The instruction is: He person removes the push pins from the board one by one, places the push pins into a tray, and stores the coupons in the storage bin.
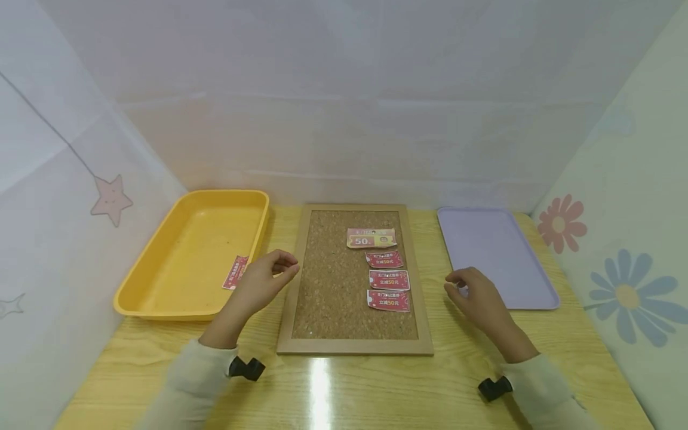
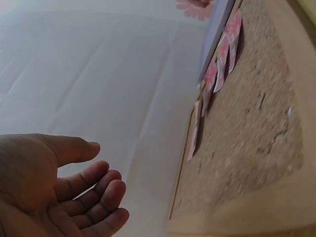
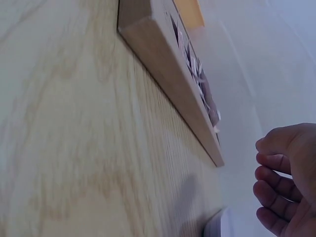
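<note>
A wood-framed cork board [image 1: 333, 298] lies on the table between my two hands. Along its right side several paper coupons form a column: a larger pink-and-yellow one [image 1: 371, 238] on top, red ones such as this coupon [image 1: 389, 279] below. Small pale pinheads show on them. My left hand [image 1: 263, 280] hovers between the yellow tray and the board's left frame, fingers loosely bent, holding nothing. Another red coupon [image 1: 235, 273] lies in the tray beside it. Right of the board, my right hand [image 1: 477, 298] is likewise empty, fingers relaxed, near the lilac tray.
The deep yellow tray [image 1: 204, 239] stands at the left and the flat lilac tray [image 1: 494, 245] at the right, both on the wooden table [image 1: 290, 388]. Pale sheeting [image 1: 344, 131] rises behind and on both sides, printed with a star and flowers.
</note>
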Action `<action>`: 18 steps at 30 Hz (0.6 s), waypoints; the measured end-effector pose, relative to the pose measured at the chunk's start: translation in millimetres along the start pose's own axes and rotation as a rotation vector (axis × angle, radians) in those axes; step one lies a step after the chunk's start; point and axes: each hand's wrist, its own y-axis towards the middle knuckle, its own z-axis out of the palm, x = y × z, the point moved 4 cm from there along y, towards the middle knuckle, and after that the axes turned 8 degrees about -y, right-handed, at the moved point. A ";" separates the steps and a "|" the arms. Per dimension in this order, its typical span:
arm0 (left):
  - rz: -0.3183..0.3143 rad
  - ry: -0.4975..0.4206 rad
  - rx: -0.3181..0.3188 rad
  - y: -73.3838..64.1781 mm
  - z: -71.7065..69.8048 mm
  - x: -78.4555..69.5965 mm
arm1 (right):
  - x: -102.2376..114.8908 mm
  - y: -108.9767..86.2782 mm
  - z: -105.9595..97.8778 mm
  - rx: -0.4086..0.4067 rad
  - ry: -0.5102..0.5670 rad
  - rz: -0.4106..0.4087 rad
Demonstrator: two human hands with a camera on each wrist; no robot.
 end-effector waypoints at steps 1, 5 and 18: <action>0.013 -0.002 0.019 0.4 4.9 -1.8 | 3.1 1.1 1.0 0.001 0.005 -0.010; 0.031 -0.023 0.099 2.7 22.9 -6.0 | 14.9 3.7 4.2 0.009 0.011 -0.035; 0.026 -0.127 0.237 10.5 71.2 -17.7 | 39.9 7.8 17.6 0.041 0.068 -0.102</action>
